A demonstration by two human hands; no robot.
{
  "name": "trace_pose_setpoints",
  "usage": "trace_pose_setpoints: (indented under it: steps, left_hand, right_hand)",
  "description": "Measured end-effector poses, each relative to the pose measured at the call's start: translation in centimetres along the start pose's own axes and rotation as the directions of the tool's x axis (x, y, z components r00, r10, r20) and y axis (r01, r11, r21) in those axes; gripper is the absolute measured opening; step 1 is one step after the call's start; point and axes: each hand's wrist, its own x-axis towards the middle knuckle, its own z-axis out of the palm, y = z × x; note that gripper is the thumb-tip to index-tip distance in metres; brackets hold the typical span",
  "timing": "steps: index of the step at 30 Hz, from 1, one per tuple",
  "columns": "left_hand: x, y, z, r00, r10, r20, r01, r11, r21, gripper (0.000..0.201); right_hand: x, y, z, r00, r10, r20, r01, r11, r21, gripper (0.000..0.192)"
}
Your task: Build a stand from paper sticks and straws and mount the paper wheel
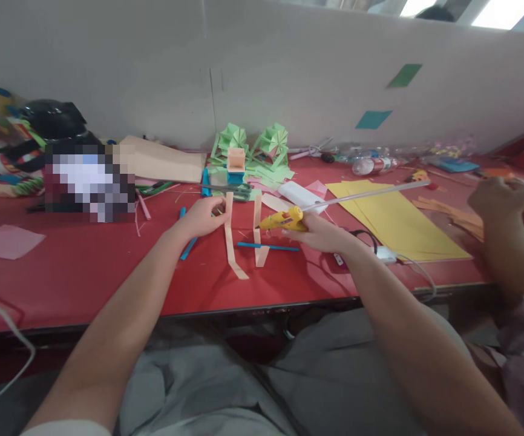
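At red table (pixel 94 284), L fingers (pixel 215 207) pinch creased peach paper strip (pixel 229 237); R fingers (pixel 300 235) wrap yellow glue gun (pixel 282 219) w/ clear stick (pixel 371 192).

Glue gun (pixel 284 218) between paper strips (pixel 230 241) and paper sheets (pixel 393 221).

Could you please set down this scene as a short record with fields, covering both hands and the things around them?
Left grip: fingers on a peach paper strip
Right grip: holding a yellow glue gun, nozzle towards a second peach strip
Clear stick: extends from the gun's rear
Crossing the second strip: thin blue stick
Behind: green folded paper pieces
To the right: yellow sheets; another person's hand
Surface: red table
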Motion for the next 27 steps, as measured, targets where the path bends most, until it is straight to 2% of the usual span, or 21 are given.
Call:
trace_pose_setpoints:
  steps: [12,23,27]
  left_hand:
    - [-0.13,0.1,-0.17,1.0,-0.012,0.009,0.012,0.998,0.06,0.013]
    - [-0.21,-0.08,-0.11,1.0,-0.007,0.011,0.006,0.999,0.045,0.015]
    - [-0.17,-0.15,-0.12,1.0,-0.005,0.013,0.004,0.998,0.055,0.015]
  right_hand:
    - [0.09,-0.26,0.24,0.998,0.064,0.02,-0.063,0.995,-0.08,0.03]
    - [-0.01,-0.54,0.33,0.995,0.096,0.02,-0.093,0.987,-0.131,0.028]
    - [-0.1,-0.64,0.24,0.997,0.06,0.04,-0.056,0.993,-0.101,0.031]
